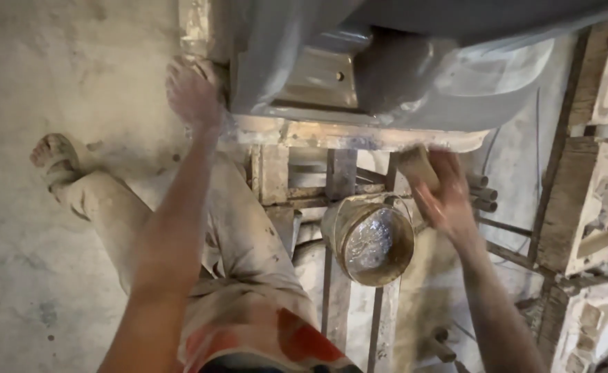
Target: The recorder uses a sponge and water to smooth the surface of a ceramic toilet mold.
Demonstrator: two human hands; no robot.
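Observation:
A large grey moulded piece (359, 69) rests on a board at the top of the view. My left hand (192, 93) presses flat against its left edge, fingers together, holding nothing. My right hand (445, 193) is blurred and grips a tan sponge-like block (418, 166) just under the piece's lower rim. A clay-smeared bucket (371, 238) holding water stands below, between my two arms.
My clay-stained trouser legs and bare foot (55, 155) lie over a dusty floor at left. A metal frame with bars (342, 173) supports the board. Plaster moulds (594, 200) are stacked along the right side, with short pipes (483, 193) beside them.

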